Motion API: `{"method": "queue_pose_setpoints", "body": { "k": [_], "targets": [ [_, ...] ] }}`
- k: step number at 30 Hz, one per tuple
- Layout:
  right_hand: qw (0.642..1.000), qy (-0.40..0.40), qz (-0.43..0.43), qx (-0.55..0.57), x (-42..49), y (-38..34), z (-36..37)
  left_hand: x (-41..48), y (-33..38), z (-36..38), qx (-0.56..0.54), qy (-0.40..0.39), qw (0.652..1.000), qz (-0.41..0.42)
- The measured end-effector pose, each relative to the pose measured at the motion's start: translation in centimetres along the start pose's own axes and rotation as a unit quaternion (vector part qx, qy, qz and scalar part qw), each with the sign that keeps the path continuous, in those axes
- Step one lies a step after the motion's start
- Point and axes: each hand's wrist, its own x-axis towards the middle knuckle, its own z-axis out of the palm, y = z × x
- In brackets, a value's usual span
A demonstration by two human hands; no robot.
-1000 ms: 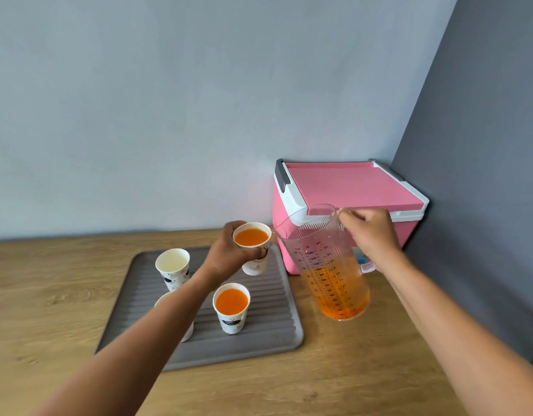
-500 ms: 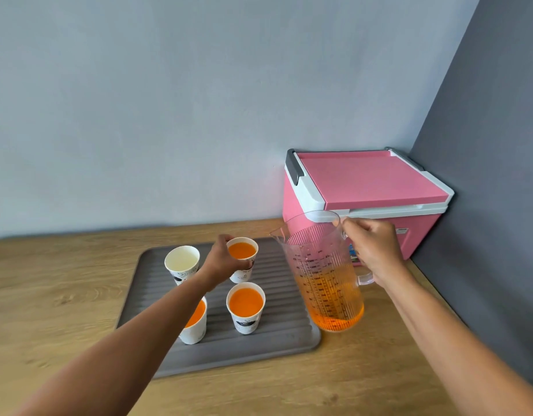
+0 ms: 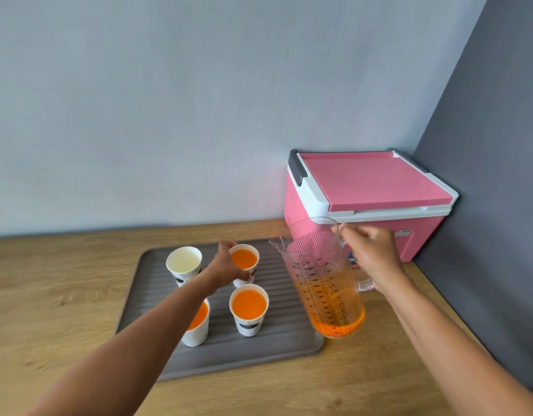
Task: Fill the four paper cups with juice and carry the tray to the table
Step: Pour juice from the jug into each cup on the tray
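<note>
Wood counter [image 3: 49,295], pink cooler [image 3: 373,181] w/ white rim at far right corner, lid closed. Grey ribbed tray [image 3: 277,349] left of it, flat on counter. Clear ribbed measuring jug [image 3: 325,283], black scale marks, orange juice approx bottom third, just right of tray. Right hand [image 3: 371,256] is curled round its handle. 4 white paper cups on tray, 2x2: far-left cup [image 3: 184,262] empty; far-right cup [image 3: 244,259], near-right cup [image 3: 249,307], near-left cup [image 3: 197,328] hold juice. Near-left partly hidden by forearm. Left hand [image 3: 226,267] grips far-right cup by its side, fingers wrapped; can't tell if base is down.
</note>
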Motion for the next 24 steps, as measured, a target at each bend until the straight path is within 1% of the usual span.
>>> {"method": "queue_pose_setpoints", "body": {
  "k": [3,6,8,10,11,12,13,15,18,21,24],
  "targets": [
    [1.0,-0.006,-0.006,-0.012,0.1,-0.3,0.2,-0.4,0.6,-0.6,0.026,-0.007,1.0,-0.006],
    [1.0,-0.011,-0.014,-0.021,0.3,-1.0,0.4,-1.1,1.9,-2.0,0.08,0.023,0.996,0.008],
    [0.999,-0.024,-0.022,-0.024,0.4,-1.6,0.7,-1.8,2.9,-3.6,0.095,0.088,0.99,0.055],
    [0.999,-0.035,-0.031,-0.026,0.4,-2.1,1.0,-2.9,3.4,-5.6,0.053,0.184,0.975,0.11],
    [0.998,-0.038,-0.035,-0.027,0.5,-2.2,1.2,-3.2,3.3,-6.5,0.041,0.232,0.964,0.125],
    [0.998,-0.039,-0.039,-0.029,0.6,-2.4,1.5,-3.4,2.8,-7.3,0.047,0.267,0.954,0.126],
    [0.998,-0.042,-0.04,-0.033,0.7,-2.5,1.7,-3.4,2.1,-7.9,0.066,0.282,0.951,0.109],
    [0.997,-0.05,-0.043,-0.042,0.8,-2.8,2.2,-3.5,0.2,-8.6,0.099,0.257,0.961,0.037],
    [0.996,-0.058,-0.054,-0.043,0.7,-3.3,2.7,-3.6,-3.1,-8.3,0.108,0.184,0.976,-0.054],
    [0.995,-0.061,-0.064,-0.053,0.5,-3.8,3.3,-3.4,-5.6,-7.4,0.082,0.164,0.981,-0.065],
    [0.994,-0.066,-0.076,-0.046,0.3,-4.1,3.7,-3.3,-6.3,-6.9,0.039,0.199,0.978,-0.046]
  ]
}}
